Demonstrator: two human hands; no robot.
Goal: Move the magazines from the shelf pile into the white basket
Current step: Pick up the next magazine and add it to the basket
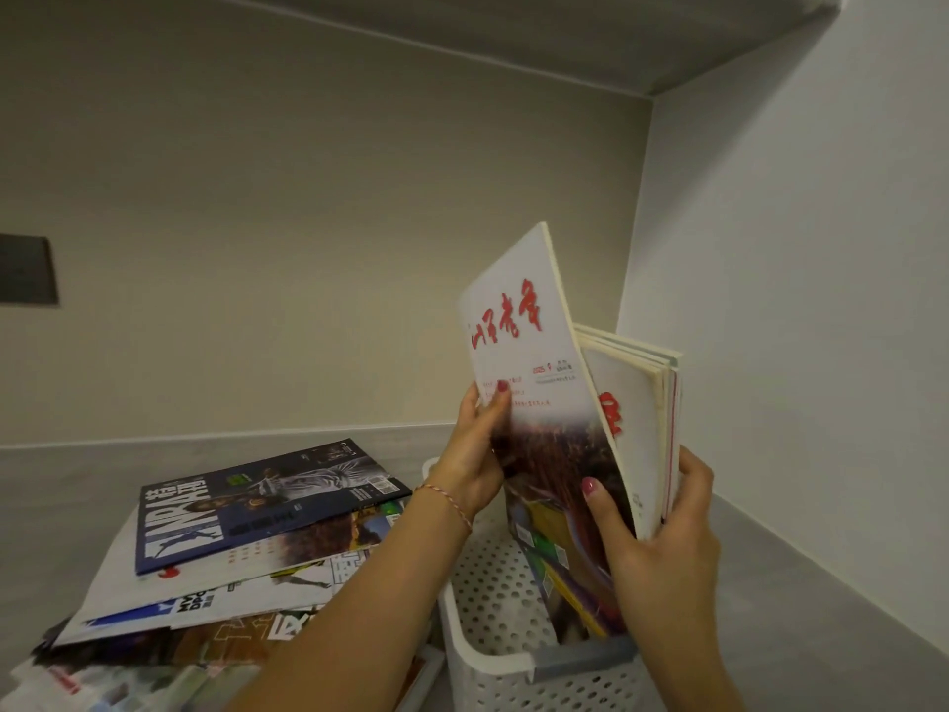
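A white perforated basket [493,598] stands on the grey shelf, right of a loose pile of magazines [246,526] topped by a dark blue one. Several magazines stand upright in the basket, leaning right. My left hand [475,454] grips the left edge of a white magazine with red characters [524,352], which stands tilted with its lower end inside the basket. My right hand [662,526] clasps the upright magazines [642,403] behind it, thumb pressed on the front cover, fingers wrapped around the back.
The shelf corner closes in behind and to the right of the basket, with a white wall [796,300] close by. A shelf board [513,33] hangs overhead. A dark plate [25,269] sits on the back wall at left.
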